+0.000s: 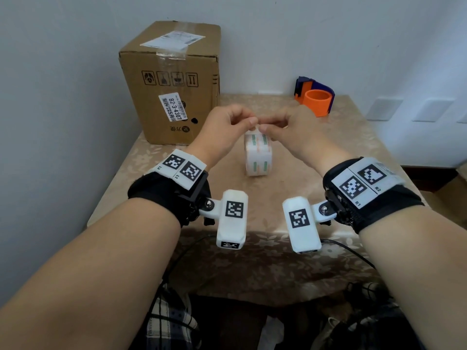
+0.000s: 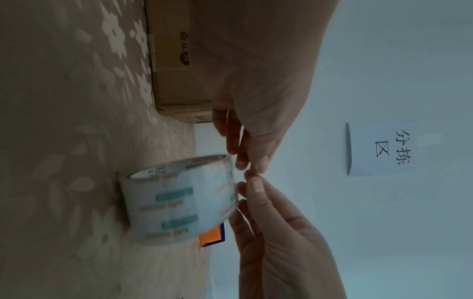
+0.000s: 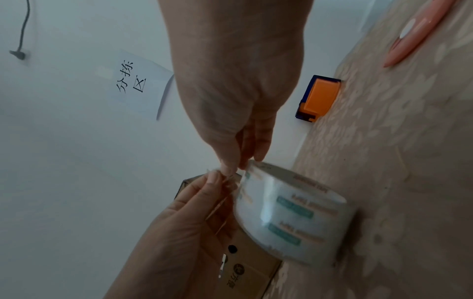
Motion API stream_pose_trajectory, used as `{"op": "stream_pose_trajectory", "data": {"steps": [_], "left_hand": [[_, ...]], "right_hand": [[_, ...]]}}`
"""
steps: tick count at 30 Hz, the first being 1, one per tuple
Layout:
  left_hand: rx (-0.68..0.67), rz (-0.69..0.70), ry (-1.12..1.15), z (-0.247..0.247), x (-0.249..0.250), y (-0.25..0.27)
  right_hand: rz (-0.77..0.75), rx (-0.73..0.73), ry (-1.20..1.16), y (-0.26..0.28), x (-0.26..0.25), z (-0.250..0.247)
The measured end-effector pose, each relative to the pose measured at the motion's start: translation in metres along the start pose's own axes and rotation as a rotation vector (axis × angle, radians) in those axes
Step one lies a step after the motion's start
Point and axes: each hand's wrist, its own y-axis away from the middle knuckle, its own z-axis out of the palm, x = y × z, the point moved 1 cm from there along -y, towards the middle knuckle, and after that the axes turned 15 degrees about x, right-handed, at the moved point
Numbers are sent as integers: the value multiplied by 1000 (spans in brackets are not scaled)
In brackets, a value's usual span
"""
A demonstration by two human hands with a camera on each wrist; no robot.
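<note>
A roll of clear packing tape [image 1: 257, 157] with green and orange print stands on its edge in the middle of the table. Both hands meet just above its top. In the right wrist view my left hand [image 3: 217, 178] pinches a thin clear loose end of tape lifted off the roll [image 3: 294, 218]. My right hand [image 3: 243, 163] pinches the roll's top rim between thumb and finger. From the head view the left hand [image 1: 249, 121] and right hand [image 1: 264, 126] have curled fingers, their tips almost touching. The left wrist view shows the roll [image 2: 179, 200] below both sets of fingertips.
A taped cardboard box [image 1: 171, 79] stands at the back left of the table [image 1: 278, 198], against the wall. An orange and blue tape dispenser [image 1: 316, 97] sits at the back right. A pink pen-like object [image 3: 417, 30] lies further right. Cables [image 1: 348, 248] hang at the front edge.
</note>
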Motion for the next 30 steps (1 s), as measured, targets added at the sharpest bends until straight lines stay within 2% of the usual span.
{"op": "stream_pose_trajectory", "data": {"steps": [7,11,15,18,21,24,30], "left_hand": [[43,-20,-55,-2,4,-5],[-40,1,-68,-4,4,-6],[-32,-36,-20,-2,7,-3],[1,-107,15,-3,6,-3],[13,-179,-18,-4,1,-4],[-21,-146,-74,-3,4,-4],[-133,-25,-276,-6,11,-6]], "right_hand": [[81,68,-3,-7,11,5],[98,69,-37,-5,11,7],[113,78,-117,-4,10,7],[91,-16,-48,-2,10,8],[141,-142,-10,1,13,10],[190,-148,-66,1,15,10],[165,-156,-48,0,15,11]]}}
